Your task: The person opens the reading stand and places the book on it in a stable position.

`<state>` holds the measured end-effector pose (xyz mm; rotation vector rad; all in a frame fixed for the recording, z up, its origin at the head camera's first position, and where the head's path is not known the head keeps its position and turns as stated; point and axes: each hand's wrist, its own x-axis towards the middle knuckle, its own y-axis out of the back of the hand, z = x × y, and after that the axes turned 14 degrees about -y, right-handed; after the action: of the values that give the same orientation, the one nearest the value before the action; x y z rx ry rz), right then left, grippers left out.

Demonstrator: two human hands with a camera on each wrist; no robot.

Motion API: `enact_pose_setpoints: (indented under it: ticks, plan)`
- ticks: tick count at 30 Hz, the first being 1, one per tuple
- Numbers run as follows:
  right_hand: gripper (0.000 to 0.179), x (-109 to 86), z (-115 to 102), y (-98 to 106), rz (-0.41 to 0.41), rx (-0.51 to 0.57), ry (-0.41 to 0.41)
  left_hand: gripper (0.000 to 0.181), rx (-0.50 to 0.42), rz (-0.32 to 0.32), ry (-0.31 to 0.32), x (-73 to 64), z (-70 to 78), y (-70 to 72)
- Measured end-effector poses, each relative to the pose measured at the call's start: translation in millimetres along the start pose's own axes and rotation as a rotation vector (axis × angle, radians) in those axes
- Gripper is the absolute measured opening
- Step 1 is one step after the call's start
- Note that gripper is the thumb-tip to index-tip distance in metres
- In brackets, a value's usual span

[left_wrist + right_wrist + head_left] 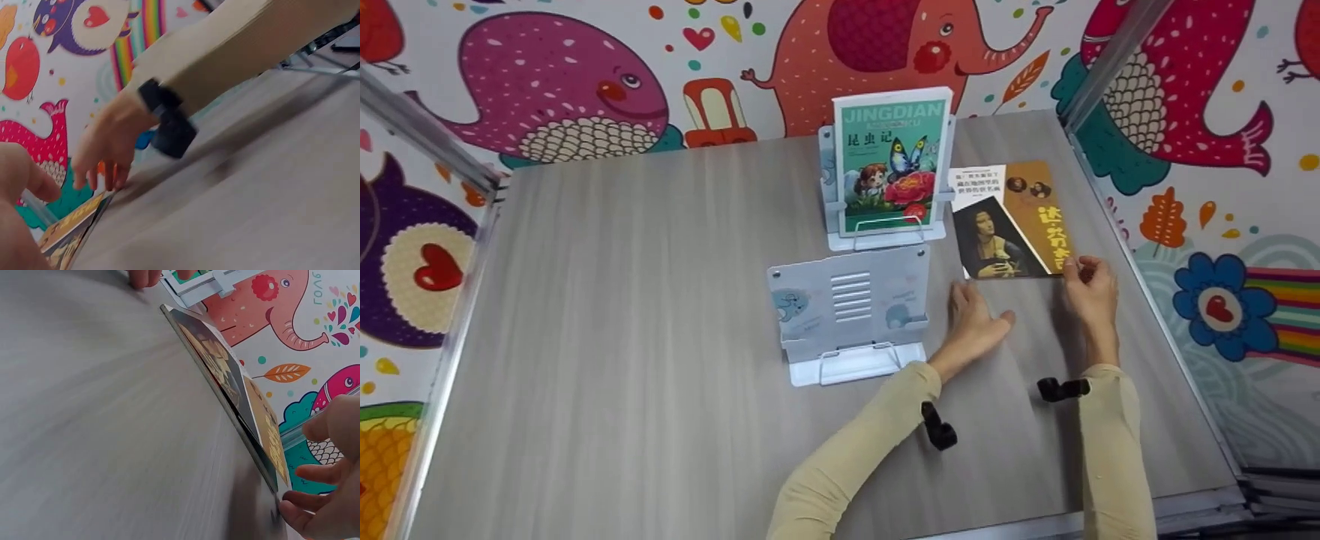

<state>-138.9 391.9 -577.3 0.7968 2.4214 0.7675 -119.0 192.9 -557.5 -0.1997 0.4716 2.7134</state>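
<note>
A thin paperback book [1020,217] lies flat on the right part of the table, its cover brown, white and black with a portrait. At its near right corner is my right hand [1091,292]; in the right wrist view the lower fingers [301,506] touch that corner, while the thumb stands apart above the cover. My left hand [975,326] is just short of the book's near left corner, thumb spread and fingers extended, holding nothing. In the left wrist view, the right hand [109,143] reaches down at the book's end [73,222].
Left of my left hand stands a grey-blue bookstand [851,307] with a wire front holder and no book on it. Behind it, another bookstand [829,172] bears an upright green book [892,161]. Cartoon-printed walls [562,82] border the wooden table [622,337].
</note>
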Motion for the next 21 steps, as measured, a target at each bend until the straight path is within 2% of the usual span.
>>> enact_pose_setpoints:
  ticks: [5,8,12,16,19,21]
  plan:
    - [0.058,0.0,3,1,-0.091,-0.035,-0.06,0.086,-0.11,0.041,0.032,24.3,-0.9,2.3]
    - [0.057,-1.2,3,2,-0.116,-0.044,-0.09,0.084,-0.122,0.046,0.034,30.7,-1.9,2.8]
    - [0.05,-1.2,4,3,-0.082,-0.088,-0.074,0.08,-0.117,0.091,0.015,32.0,-1.8,3.1]
    - [0.047,-2.6,6,10,-0.028,-0.196,-0.063,0.071,-0.099,0.154,-0.027,27.2,-1.2,4.2]
    - [0.05,-3.3,13,22,-0.056,-0.289,-0.102,0.058,-0.06,0.153,-0.037,23.2,-5.0,4.6]
    - [0.052,-1.9,19,31,-0.115,-0.327,-0.146,0.052,-0.031,0.142,-0.03,22.5,-9.7,5.8]
